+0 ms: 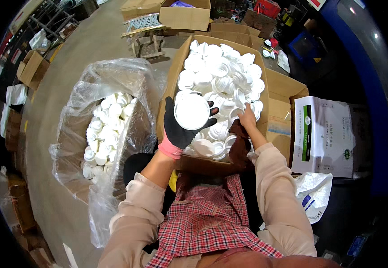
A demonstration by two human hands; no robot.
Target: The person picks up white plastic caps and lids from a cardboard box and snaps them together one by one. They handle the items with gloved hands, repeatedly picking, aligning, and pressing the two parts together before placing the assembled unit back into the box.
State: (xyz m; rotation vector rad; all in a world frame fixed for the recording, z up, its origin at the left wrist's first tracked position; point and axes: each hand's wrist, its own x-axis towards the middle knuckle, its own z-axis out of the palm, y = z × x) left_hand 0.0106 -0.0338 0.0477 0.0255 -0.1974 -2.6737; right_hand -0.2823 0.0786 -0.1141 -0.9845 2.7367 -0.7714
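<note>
My left hand wears a black glove with a pink cuff. Its fingers are wrapped round a round white plastic lid, flat side up, above the near left part of the open cardboard box. Many loose white lids fill that box. My bare right hand is closed over the box's right side, fingertips close to some lids. A dark brown cloth hangs from beside its thumb and appears gripped there; the fingers partly hide the grip.
To the left stands a container lined with clear plastic, holding more white lids. A white printed carton and a white plastic bag are at the right. A small slatted stool and cardboard boxes stand farther back.
</note>
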